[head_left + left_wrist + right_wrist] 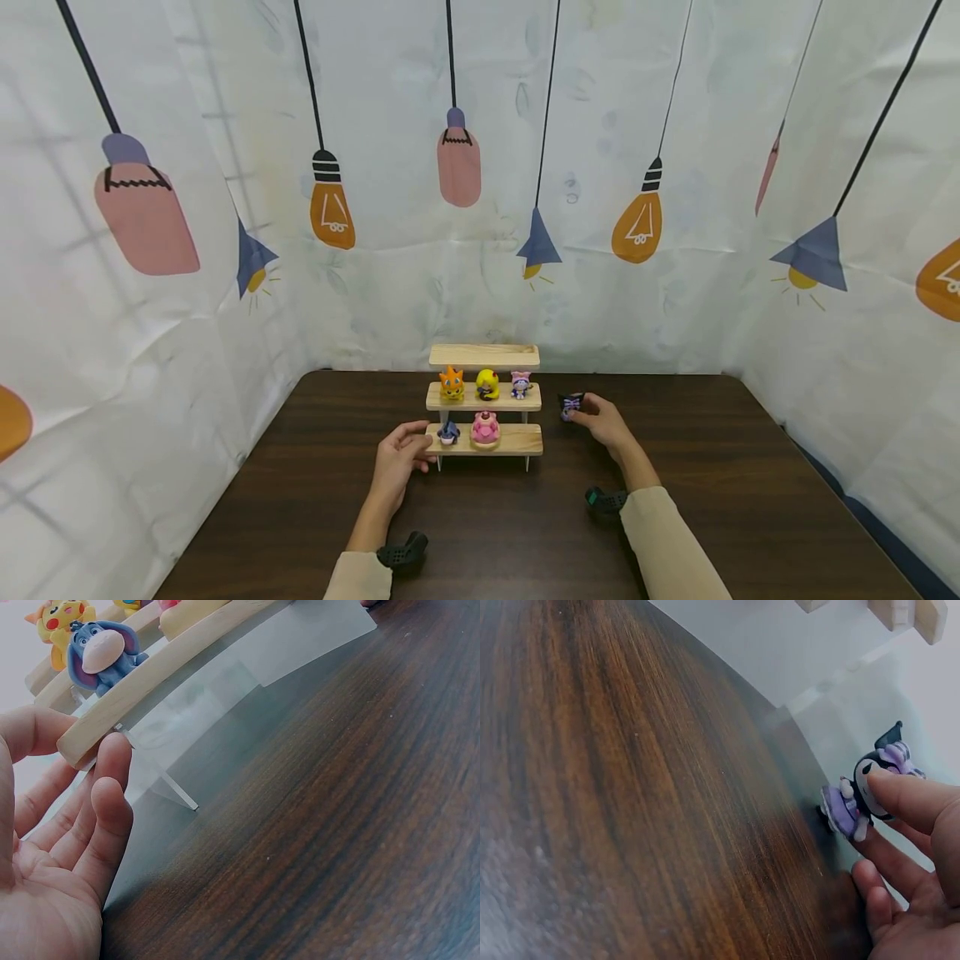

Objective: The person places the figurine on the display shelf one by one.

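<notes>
A three-tier wooden display stand (517,444) stands toward the back of the table. My left hand (397,462) grips the left end of its lowest step, with the fingers (114,761) reaching beneath the wood. Close to that hand sits a blue donkey figurine (105,656), beside a pink figurine (485,429) on the same step. To the right of the stand, my right hand (606,423) pinches a black-and-purple figurine (847,802) between thumb and fingers, close over the table. The thumb covers part of its face.
On the middle step are an orange-yellow figurine (452,384), a yellow-haired figurine (487,385) and a small pink-and-purple figurine (521,385). The top step (483,357) is bare wood. A white curtain (390,308) printed with lamps hangs behind the dark table (495,533). Each wrist wears a black device.
</notes>
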A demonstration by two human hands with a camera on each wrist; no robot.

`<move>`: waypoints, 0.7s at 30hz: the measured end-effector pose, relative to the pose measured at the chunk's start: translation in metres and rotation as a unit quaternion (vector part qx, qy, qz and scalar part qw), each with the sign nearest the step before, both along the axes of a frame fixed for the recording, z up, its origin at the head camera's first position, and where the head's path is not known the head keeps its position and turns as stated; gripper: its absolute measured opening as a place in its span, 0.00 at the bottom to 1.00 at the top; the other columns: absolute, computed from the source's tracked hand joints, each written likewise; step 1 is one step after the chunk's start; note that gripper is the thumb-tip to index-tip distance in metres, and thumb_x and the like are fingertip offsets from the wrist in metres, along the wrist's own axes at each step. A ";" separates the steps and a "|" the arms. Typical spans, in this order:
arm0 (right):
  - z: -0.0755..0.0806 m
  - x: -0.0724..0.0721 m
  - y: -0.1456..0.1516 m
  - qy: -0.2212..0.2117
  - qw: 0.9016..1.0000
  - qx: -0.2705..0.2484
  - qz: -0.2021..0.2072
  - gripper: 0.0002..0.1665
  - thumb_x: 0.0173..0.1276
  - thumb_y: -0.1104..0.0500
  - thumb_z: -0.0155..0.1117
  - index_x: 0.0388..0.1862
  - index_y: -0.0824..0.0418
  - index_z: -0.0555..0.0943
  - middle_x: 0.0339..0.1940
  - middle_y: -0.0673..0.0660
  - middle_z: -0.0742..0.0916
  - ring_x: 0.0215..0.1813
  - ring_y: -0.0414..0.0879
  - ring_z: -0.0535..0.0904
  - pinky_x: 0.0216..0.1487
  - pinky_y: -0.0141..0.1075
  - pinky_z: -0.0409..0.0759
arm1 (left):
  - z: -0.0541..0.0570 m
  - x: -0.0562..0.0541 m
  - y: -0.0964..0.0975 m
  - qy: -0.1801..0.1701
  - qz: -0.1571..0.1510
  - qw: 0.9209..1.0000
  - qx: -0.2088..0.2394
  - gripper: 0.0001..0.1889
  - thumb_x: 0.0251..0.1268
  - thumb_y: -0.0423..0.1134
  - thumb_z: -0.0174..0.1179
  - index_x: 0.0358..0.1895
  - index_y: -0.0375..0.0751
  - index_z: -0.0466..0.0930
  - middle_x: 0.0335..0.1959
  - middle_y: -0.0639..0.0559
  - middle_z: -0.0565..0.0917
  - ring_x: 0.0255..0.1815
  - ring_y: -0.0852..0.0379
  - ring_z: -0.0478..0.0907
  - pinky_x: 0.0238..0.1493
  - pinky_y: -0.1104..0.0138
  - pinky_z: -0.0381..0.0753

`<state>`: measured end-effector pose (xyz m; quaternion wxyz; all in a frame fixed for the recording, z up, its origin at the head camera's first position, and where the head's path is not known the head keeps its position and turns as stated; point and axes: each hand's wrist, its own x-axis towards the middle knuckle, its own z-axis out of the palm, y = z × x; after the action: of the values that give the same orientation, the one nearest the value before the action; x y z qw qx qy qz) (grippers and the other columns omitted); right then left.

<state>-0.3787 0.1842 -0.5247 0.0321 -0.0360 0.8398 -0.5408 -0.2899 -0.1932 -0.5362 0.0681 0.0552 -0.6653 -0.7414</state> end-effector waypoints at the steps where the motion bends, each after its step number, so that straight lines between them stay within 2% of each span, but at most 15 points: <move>1: 0.000 0.000 0.000 -0.002 1.000 0.000 -0.002 0.24 0.75 0.56 0.65 0.67 0.59 0.77 0.63 0.63 0.82 0.64 0.58 0.77 0.64 0.52 0.75 | 0.000 0.000 0.000 -0.001 0.000 1.000 0.001 0.18 0.70 0.31 0.61 0.61 0.31 0.77 0.31 0.54 0.88 0.25 0.58 0.84 0.24 0.69 0.80; 9: -0.001 0.000 -0.002 -0.004 1.000 0.005 -0.009 0.25 0.74 0.55 0.66 0.66 0.60 0.77 0.62 0.63 0.82 0.61 0.57 0.77 0.61 0.49 0.76 | 0.001 0.002 0.000 0.002 0.000 1.000 0.002 0.18 0.70 0.31 0.61 0.60 0.30 0.77 0.32 0.54 0.88 0.25 0.58 0.85 0.24 0.69 0.80; 14: 0.000 0.003 -0.002 0.000 1.000 0.003 -0.014 0.24 0.73 0.55 0.66 0.65 0.62 0.77 0.62 0.65 0.82 0.62 0.59 0.77 0.62 0.51 0.76 | 0.002 0.002 -0.001 0.003 0.000 1.000 0.005 0.18 0.70 0.31 0.61 0.60 0.31 0.78 0.32 0.53 0.87 0.24 0.58 0.85 0.24 0.69 0.80; 21: -0.003 0.007 0.001 0.001 1.000 -0.013 -0.015 0.26 0.73 0.50 0.67 0.64 0.60 0.78 0.62 0.64 0.82 0.65 0.60 0.77 0.67 0.55 0.74 | 0.003 0.004 0.000 0.005 -0.001 1.000 0.005 0.18 0.69 0.31 0.62 0.60 0.30 0.77 0.32 0.53 0.88 0.24 0.58 0.84 0.23 0.69 0.80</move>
<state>-0.3712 0.1851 -0.5276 0.0227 -0.0237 0.8334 -0.5518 -0.2862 -0.1931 -0.5332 0.0707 0.0510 -0.6613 -0.7450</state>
